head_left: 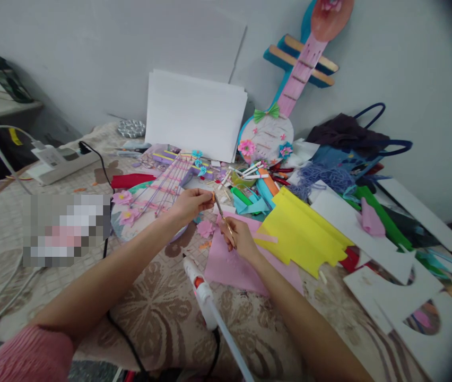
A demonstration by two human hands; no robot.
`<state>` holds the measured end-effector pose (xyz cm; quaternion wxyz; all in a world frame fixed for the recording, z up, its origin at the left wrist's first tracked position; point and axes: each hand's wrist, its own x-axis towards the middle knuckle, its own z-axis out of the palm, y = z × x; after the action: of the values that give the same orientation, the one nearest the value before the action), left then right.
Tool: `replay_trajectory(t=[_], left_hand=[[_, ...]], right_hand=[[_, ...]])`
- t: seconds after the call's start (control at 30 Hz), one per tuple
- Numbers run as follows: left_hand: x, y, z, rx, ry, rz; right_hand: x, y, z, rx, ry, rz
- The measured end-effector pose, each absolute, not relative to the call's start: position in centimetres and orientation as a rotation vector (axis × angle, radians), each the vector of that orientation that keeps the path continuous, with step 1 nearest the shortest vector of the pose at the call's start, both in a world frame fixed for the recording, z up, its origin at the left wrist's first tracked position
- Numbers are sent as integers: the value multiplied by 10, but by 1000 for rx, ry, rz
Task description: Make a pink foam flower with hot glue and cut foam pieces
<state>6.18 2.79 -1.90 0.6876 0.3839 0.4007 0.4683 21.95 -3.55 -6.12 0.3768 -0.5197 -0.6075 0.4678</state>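
Note:
My right hand [237, 233] is closed round a pair of scissors [220, 208], whose blades point up and away from me. A small orange piece [213, 197], apparently paper, is pinched in my left hand [194, 204], right at the scissor tips. Below my hands lies a pink sheet [229, 265] with a pink paper flower [205, 228] beside it. A white glue gun [200, 289] with a long glue stick rests in front. Behind my left hand lies a decorated paper instrument [146, 204] with strings and pink flowers.
Yellow sheets [305, 228] and cut white boards [393, 286] cover the right side. A finished-looking model instrument [266, 140] leans on the wall near white boards [194, 114]. A power strip [62, 164] sits at left, and a black cable [122, 331] crosses the front.

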Motion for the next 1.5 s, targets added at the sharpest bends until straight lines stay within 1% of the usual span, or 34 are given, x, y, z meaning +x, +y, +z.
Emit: replay_trajectory(t=[0.27, 0.4, 0.63, 0.87, 1.23, 1.37, 1.5], left_hand=[[61, 30, -20, 848, 905, 1070], [58, 30, -21, 945, 951, 1068], [58, 26, -20, 1233, 945, 857], [60, 22, -20, 1472, 916, 757], [63, 15, -24, 1675, 854, 641], [63, 16, -25, 1620, 896, 647], [62, 20, -21, 1571, 985, 773]], right_hand=[[216, -35, -58, -1385, -1508, 1162], [219, -30, -62, -1371, -1509, 1174], [226, -26, -54, -1298, -1448, 1307], [232, -25, -44, -1224, -1393, 1177], [226, -27, -41, -1265, -1439, 1171], [227, -26, -41, -1278, -1430, 1207], [230, -27, -40, -1227, -1460, 1286]])
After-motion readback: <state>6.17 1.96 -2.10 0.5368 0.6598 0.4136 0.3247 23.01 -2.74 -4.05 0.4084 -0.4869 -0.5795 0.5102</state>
